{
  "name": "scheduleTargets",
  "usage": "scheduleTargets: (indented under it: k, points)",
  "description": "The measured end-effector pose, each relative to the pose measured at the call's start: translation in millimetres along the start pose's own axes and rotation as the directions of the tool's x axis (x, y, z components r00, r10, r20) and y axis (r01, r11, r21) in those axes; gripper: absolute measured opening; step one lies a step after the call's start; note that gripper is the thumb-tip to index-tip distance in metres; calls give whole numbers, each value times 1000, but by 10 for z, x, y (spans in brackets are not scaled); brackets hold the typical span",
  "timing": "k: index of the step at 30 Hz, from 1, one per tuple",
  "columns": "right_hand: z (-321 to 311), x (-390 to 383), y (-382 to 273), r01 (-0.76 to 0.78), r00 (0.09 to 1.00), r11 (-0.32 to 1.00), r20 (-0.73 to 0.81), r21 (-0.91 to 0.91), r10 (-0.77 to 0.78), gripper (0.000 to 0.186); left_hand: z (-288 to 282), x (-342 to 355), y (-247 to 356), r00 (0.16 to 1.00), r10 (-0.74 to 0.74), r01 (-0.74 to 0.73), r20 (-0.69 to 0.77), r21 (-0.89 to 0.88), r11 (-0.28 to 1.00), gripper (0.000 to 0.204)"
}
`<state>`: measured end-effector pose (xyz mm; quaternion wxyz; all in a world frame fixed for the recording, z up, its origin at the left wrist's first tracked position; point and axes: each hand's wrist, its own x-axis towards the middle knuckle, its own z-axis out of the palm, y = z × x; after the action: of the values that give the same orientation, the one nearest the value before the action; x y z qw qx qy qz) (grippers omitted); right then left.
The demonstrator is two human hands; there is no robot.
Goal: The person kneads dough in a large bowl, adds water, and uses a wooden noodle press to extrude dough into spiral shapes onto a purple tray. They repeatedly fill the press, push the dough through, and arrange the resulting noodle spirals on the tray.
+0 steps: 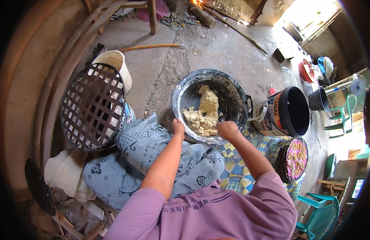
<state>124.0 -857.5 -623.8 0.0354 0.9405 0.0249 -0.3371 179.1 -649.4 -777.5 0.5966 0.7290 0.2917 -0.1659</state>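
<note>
A large black basin (233, 100) sits on the concrete floor (169, 52) in front of the person, its inner wall smeared and dusted with pale residue. Inside lies a mass of pale yellow dough (204, 112): lumpy, crumbly at the edges, with one thick ridge running up toward the far wall and a broader, rougher heap at the near side (it looks moist and not yet smooth).

The left hand (177, 127) grips the near rim of the basin, its fingers curled over the edge. The right hand (228, 129) is at the near rim too, drawn into a loose fist just beside the dough; whether it holds any dough I cannot tell.

To the right of the basin, just beside it, stands a black bucket (287, 112) with a printed label, and nearer the person a round tray of pale ring shapes (296, 157). To the left a dark woven lattice cover (93, 106) leans over a white bucket (115, 64). A blue patterned cloth (145, 148) covers the person's lap beneath the left forearm.
</note>
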Motion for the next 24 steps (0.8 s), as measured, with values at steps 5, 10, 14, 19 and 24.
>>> scheduleTargets:
  k: [5,10,14,19,24]
  points:
    - [28,336,-23,21,994,999,-109,25,-18,25,-53,372,-71,976,218,-216,17,217,952,29]
    - [417,839,-469,109,993,974,-73,199,-96,27,-261,878,177,939,321,-342,120,250,906,29]
    - [343,571,-570,148,987,952,-98,267,-126,25,-310,964,191,914,390,-398,109,417,817,29]
    - [0,-77,-121,66,992,985,-113,160,-48,27,-245,847,162,963,258,-266,78,115,957,46]
    - [193,268,28,-97,994,993,-41,74,100,26,-104,687,194,957,-271,289,101,-280,916,86]
